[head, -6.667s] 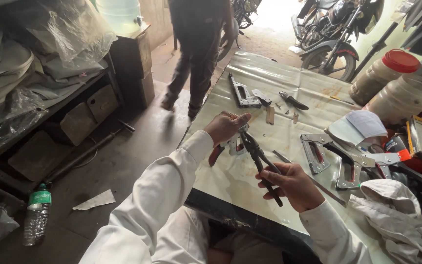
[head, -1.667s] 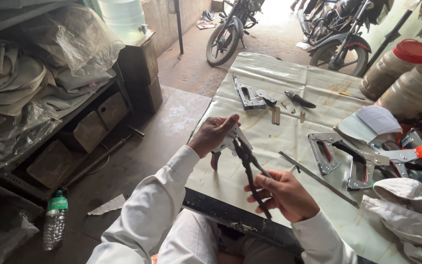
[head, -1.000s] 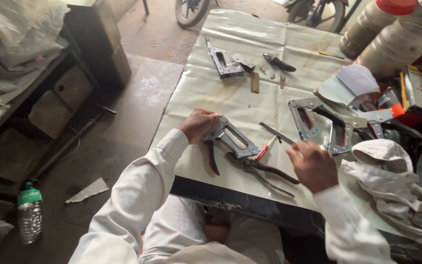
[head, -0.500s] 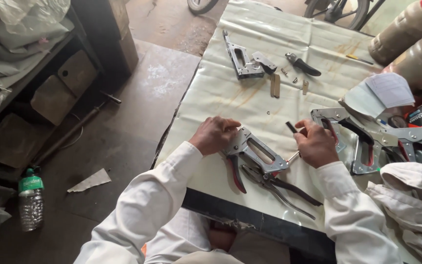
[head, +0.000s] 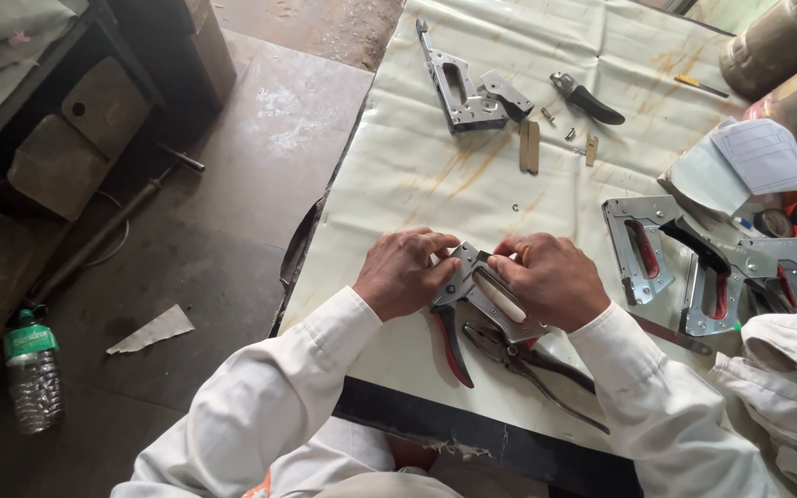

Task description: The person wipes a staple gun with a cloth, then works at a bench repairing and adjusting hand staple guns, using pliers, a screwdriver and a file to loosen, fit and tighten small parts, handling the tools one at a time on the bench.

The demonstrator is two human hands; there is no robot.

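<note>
1. Concrete floor fills the nine o'clock side of the view, with a plastic bottle (head: pixel 32 371) standing at about eight o'clock and a scrap of paper (head: pixel 151 329) lying near it.
2. Right of that, a table (head: pixel 398 175) covered in pale, rust-stained sheeting runs from six o'clock up to twelve.
3. At the table's near edge the left hand (head: pixel 405 273) is closed over the left end of a metal staple gun (head: pixel 483 293), fingers curled onto its grey body.
4. That staple gun lies flat between both hands, its long axis running from ten o'clock to four o'clock; it is bare steel with a pale insert along its middle and a red-and-black handle (head: pixel 450 334) trailing toward six o'clock.
5. Just below it, toward five o'clock, rest pliers (head: pixel 529 363) with dark handles.
6. The right hand (head: pixel 551 279) presses down on the gun's right part, fingertips meeting the left hand's; both hands are equally near and touching it.
7. At twelve o'clock lies an opened staple gun frame (head: pixel 458 85), and at three o'clock more staple guns (head: pixel 694 267) sit beside a crumpled cloth (head: pixel 791 369).
</note>
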